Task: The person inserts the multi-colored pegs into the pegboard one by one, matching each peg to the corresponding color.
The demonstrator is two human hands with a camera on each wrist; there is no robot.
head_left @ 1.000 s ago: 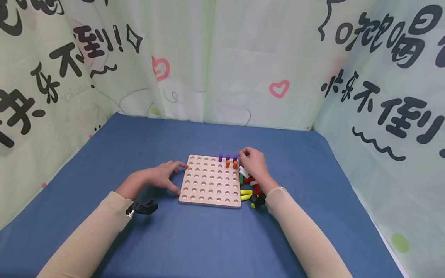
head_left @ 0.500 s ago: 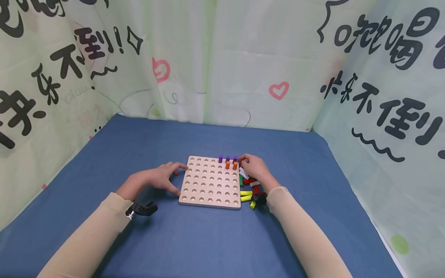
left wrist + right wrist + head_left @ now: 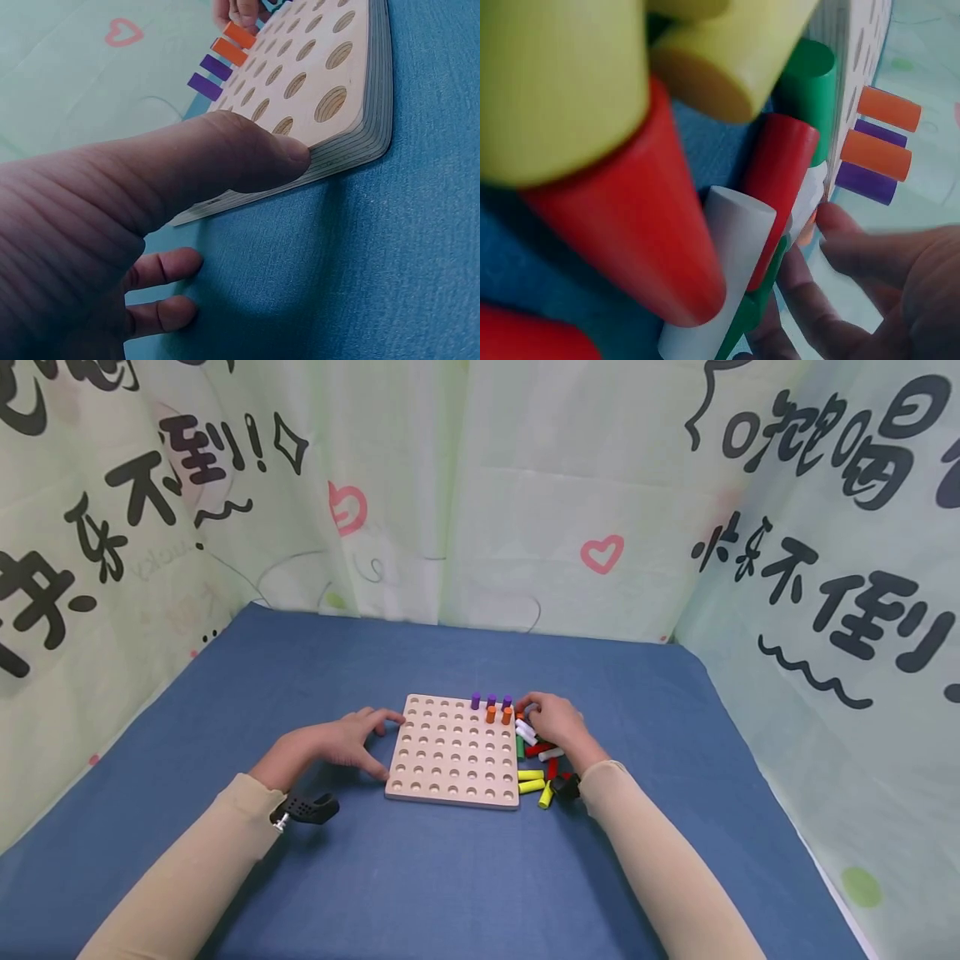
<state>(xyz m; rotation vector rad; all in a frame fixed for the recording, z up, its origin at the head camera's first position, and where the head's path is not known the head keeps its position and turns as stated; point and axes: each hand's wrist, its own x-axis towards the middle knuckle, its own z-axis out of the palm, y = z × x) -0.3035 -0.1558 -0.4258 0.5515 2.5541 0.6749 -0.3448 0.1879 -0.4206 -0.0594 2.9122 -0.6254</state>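
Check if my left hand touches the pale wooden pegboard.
Touching: the left wrist view shows your left hand, thumb tip against the pegboard at its edge.

The pegboard (image 3: 447, 751) looks like smooth layered wood, the pegs (image 3: 780, 165) smooth, the tablecloth (image 3: 435, 885) matt and finely textured.

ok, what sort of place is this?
Probably a makeshift tabletop booth rather than an ordinary room: printed curtains close off the far, left and right sides of a blue surface, where a holed wooden board sits beside loose colored pegs.
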